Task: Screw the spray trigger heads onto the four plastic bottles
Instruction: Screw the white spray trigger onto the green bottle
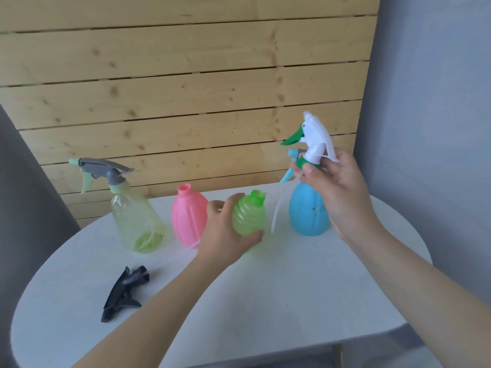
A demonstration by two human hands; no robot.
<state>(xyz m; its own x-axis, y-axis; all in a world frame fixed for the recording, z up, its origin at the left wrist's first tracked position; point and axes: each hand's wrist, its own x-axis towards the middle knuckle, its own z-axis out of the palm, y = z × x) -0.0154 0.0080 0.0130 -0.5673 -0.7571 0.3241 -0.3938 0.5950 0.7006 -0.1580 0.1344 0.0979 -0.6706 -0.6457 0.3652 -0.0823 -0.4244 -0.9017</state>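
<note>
**Operator:** The ribbed, translucent green plastic bottle (248,221) sits at the centre of the frame, tilted with its open threaded neck leaning right; my left hand (228,229) has its fingers curled round the body, gripping it just off or barely on the round white table (292,301); I can't tell which.

**Observer:** Why tilted?

**Operator:** I judge it's angled to meet the white spray trigger head with the green lever and collar (312,140), which my right hand (334,181) pinches by the collar, thumb in front, fingers behind, up at right of centre; its thin clear dip tube (276,211) hangs down beside the neck, not yet inside.

**Observer:** And the others?

**Operator:** The round blue plastic bottle (308,211), behind my right hand, seems to carry a blue trigger already; the tall pale yellow-green bottle with the grey trigger head (135,216), at left, is capped; the pink fluted plastic bottle (187,216), just left of my left hand, stands open-necked; the dark navy trigger head (125,293) lies on its side at lower left, presumably for the pink one.

**Observer:** Risk?

**Operator:** The tube looks springy; it could miss the neck.
</note>
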